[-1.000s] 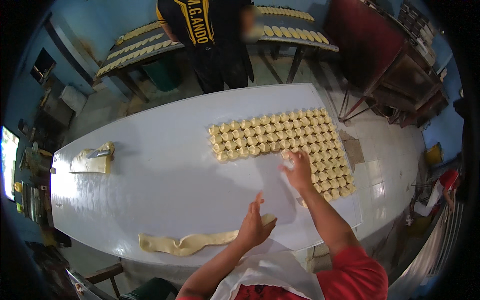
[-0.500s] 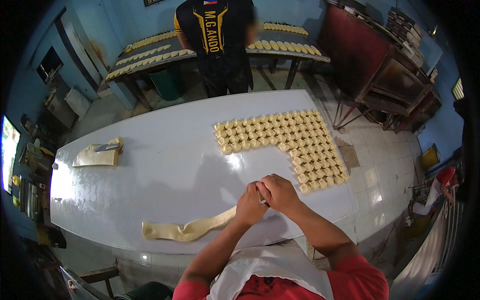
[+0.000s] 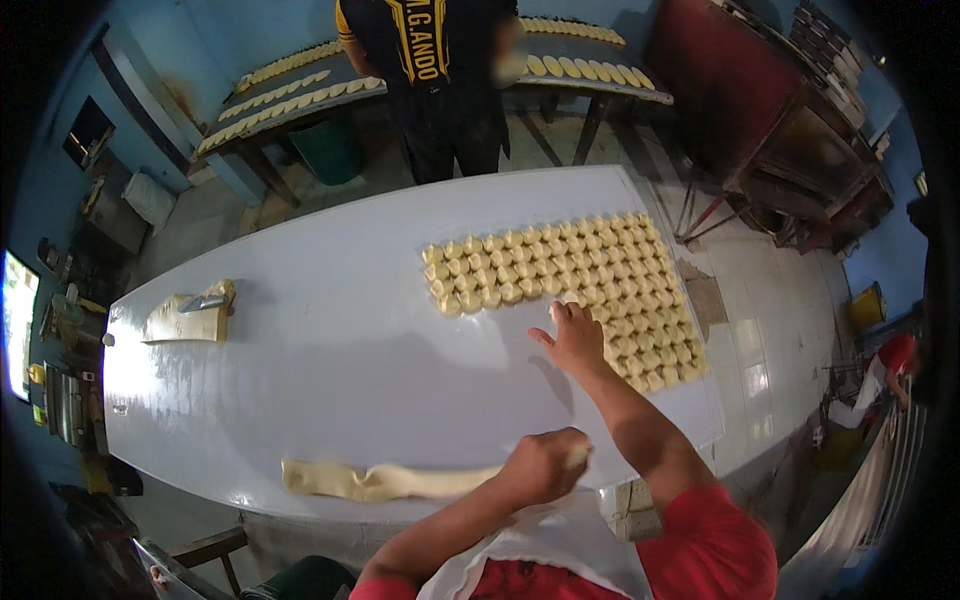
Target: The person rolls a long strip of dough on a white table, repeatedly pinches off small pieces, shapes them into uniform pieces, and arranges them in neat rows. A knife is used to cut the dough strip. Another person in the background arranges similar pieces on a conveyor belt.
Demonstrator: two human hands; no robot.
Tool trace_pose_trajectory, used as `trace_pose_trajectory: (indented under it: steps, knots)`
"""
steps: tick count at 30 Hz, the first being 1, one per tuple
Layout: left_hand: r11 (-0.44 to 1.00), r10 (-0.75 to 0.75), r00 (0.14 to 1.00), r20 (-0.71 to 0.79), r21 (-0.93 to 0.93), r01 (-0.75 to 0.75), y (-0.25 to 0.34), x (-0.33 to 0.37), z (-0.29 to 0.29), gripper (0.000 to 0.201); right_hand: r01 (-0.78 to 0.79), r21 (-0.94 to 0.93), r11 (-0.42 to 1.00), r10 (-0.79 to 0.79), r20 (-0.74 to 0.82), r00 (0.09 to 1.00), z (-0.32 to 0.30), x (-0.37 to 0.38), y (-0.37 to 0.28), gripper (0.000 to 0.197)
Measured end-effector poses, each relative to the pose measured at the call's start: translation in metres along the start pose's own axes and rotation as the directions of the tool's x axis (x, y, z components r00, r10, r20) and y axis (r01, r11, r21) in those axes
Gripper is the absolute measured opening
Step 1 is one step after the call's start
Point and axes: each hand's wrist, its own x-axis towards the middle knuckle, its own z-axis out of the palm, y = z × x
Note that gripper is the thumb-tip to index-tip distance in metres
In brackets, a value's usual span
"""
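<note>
My left hand (image 3: 545, 466) is closed round one end of a long strip of pale dough (image 3: 400, 484), close to the table's near edge. A bit of dough shows past its knuckles, and the rest of the strip trails leftward on the white table. My right hand (image 3: 577, 338) reaches to the inner corner of a block of small dough pieces (image 3: 560, 260) set in close rows. Its thumb stands apart from the fingers, whose tips touch or hover at a piece there. Whether it still bears on that piece is hard to see.
A folded dough slab (image 3: 190, 323) with a metal scraper (image 3: 204, 302) on it lies on the left of the white table (image 3: 330, 380). Opposite stands a person in black (image 3: 430, 80) at a back table of flat dough pieces (image 3: 585, 70). A dark red cabinet (image 3: 725, 90) stands back right.
My hands have parted from being together over the dough strip's end. The right went forward to the rows of dough pieces; the left came nearer me and rightward with the strip.
</note>
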Motion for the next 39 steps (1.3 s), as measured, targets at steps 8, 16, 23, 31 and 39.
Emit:
trace_pose_trajectory:
  steps: [8, 16, 23, 31, 39]
  knots:
    - [0.885, -0.452, 0.892, 0.018, 0.128, 0.447, -0.038, 0.004, -0.034, 0.040, -0.027, -0.051, 0.998, 0.028, 0.025, 0.999, 0.041, 0.029, 0.024, 0.039]
    - [0.934, -0.242, 0.884, -0.400, 0.150, 0.324, -0.098, -0.012, -0.009, 0.099, -0.271, 0.760, 0.591, -0.460, 0.593, 0.661, -0.046, -0.075, -0.035, 0.032]
    - [0.792, -0.601, 0.778, -0.180, -0.008, 0.610, -0.081, -0.042, -0.023, 0.049, 0.177, 0.712, 0.679, -0.299, 0.048, 0.953, -0.071, -0.112, -0.081, 0.024]
    - [0.887, -0.255, 0.882, -0.396, 0.267, 0.376, -0.036, -0.010, -0.040, 0.024, 0.485, 0.381, 0.787, -0.400, -0.283, 0.871, -0.089, -0.093, -0.104, 0.021]
    - [0.935, 0.099, 0.995, -0.025, 0.344, -0.084, -0.062, -0.013, -0.015, 0.024, 0.182, 0.083, 0.980, -0.171, -0.123, 0.978, -0.011, -0.021, -0.052, 0.029]
